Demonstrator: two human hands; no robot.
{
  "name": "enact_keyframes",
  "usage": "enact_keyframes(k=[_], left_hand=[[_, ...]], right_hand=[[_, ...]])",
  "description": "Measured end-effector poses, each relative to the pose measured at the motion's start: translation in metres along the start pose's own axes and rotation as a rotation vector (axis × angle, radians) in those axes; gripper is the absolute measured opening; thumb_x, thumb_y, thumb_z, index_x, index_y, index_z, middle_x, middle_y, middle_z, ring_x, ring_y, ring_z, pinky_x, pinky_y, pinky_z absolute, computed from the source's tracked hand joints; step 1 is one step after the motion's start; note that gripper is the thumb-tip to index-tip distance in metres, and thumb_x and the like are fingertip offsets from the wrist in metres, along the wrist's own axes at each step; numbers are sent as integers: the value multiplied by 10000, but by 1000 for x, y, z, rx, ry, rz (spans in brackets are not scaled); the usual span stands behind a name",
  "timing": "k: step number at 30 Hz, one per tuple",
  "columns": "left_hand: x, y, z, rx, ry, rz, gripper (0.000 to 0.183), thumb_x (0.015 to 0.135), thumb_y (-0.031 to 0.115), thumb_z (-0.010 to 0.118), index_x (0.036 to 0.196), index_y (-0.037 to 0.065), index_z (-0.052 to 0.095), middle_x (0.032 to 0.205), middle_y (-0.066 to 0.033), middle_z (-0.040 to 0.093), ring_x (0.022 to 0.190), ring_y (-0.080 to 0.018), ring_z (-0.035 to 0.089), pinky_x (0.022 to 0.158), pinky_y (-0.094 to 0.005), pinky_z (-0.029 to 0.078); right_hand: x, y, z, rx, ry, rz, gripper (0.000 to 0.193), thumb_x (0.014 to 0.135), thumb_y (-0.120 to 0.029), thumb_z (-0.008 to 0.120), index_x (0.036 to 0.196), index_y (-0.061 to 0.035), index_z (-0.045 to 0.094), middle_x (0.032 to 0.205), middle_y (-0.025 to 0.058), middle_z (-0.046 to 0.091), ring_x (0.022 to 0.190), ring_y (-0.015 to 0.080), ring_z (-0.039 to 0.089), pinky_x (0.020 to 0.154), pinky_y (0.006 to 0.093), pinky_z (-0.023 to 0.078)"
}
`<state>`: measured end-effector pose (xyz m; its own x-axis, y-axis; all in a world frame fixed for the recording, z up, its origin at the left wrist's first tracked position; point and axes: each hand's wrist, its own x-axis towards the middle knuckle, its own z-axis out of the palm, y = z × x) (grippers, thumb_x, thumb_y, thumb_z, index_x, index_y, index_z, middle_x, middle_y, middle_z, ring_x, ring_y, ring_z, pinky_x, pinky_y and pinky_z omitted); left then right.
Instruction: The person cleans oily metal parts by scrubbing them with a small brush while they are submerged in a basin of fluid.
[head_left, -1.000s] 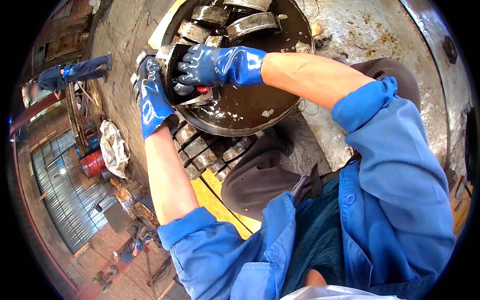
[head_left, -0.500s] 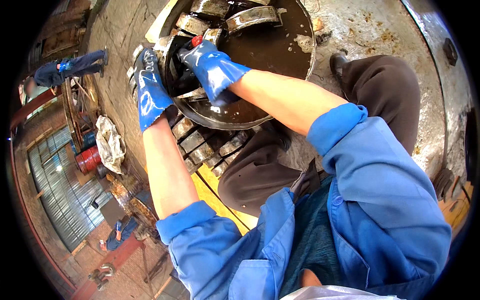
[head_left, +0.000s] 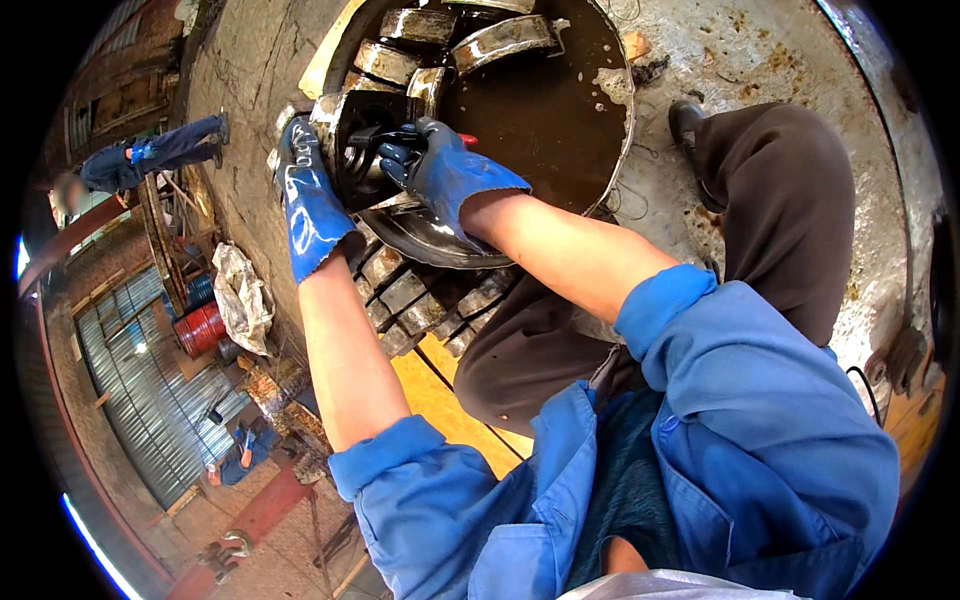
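Observation:
My left hand (head_left: pixel 307 180), in a long blue glove, is closed on the left edge of a metal part (head_left: pixel 345 190). This part is wet, with a black, hollow inside, and is tilted over the near left rim of a round basin (head_left: pixel 628 110). My right hand (head_left: pixel 440 170), also gloved in blue, is wrapped round a black tool with a red end (head_left: pixel 468 139). The tool's dark front reaches into the hollow of the part; its exact shape there is hidden. Dark brown liquid (head_left: pixel 540 120) fills the basin. Several thick, curved metal pieces (head_left: pixel 505 42) sit in it at the far left.
Below the basin, several metal blocks (head_left: pixel 402 292) are stacked by yellow boards (head_left: pixel 450 395). My bent knees (head_left: pixel 780 190) flank the basin's near side. Farther left are a white sack (head_left: pixel 242 300), a red drum (head_left: pixel 200 330) and two people, one standing (head_left: pixel 150 152).
My right hand has moved down and slightly right, and the tool's red end now points right instead of up. My left hand and the metal part are slightly lower in view.

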<state>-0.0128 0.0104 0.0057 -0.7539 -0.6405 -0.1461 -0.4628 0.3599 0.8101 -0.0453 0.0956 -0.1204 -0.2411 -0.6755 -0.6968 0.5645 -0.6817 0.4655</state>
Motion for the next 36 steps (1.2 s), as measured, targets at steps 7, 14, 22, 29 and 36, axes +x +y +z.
enact_keyframes(k=[7, 14, 22, 29, 36], left_hand=[[-1, 3, 3, -108, -50, -18, 549, 1046, 480, 527, 1462, 123, 539, 1375, -96, 622, 1133, -230, 655, 939, -378, 551], [3, -8, -8, -10, -23, 31, 531, 1051, 455, 534, 1462, 117, 538, 1349, -101, 637, 1104, -232, 665, 900, -359, 570], [10, -11, -5, -72, -12, 101, 515, 1040, 446, 560, 1412, 92, 591, 1332, -125, 651, 1106, -236, 668, 900, -376, 565], [1, 9, -7, 54, -24, 212, 499, 1055, 401, 532, 1439, 83, 558, 1388, -114, 615, 1210, -240, 599, 1021, -376, 478], [14, -14, -20, 111, -12, 217, 505, 1059, 388, 530, 1439, 56, 541, 1436, -146, 571, 1316, -296, 521, 1129, -378, 374]], right_hand=[[38, 2, 6, -56, -146, 140, 266, 1034, -352, 498, 1063, -124, 633, 967, 151, 732, 795, 334, 729, 643, 501, 593], [34, 7, 8, -395, -263, 167, 269, 1014, -313, 517, 1056, -91, 664, 951, 128, 737, 788, 321, 702, 668, 519, 564], [-3, -17, 24, -1542, -479, -809, 289, 940, -299, 673, 1047, -35, 719, 921, 137, 751, 796, 227, 712, 692, 381, 566], [-30, -34, 35, -2293, -773, -1348, 326, 805, -189, 749, 1126, -176, 694, 1028, 119, 729, 934, 351, 706, 798, 398, 572], [-53, -44, 22, -2025, -702, -1635, 235, 876, -319, 714, 1073, -193, 736, 1002, 113, 742, 947, 328, 712, 829, 406, 576]])
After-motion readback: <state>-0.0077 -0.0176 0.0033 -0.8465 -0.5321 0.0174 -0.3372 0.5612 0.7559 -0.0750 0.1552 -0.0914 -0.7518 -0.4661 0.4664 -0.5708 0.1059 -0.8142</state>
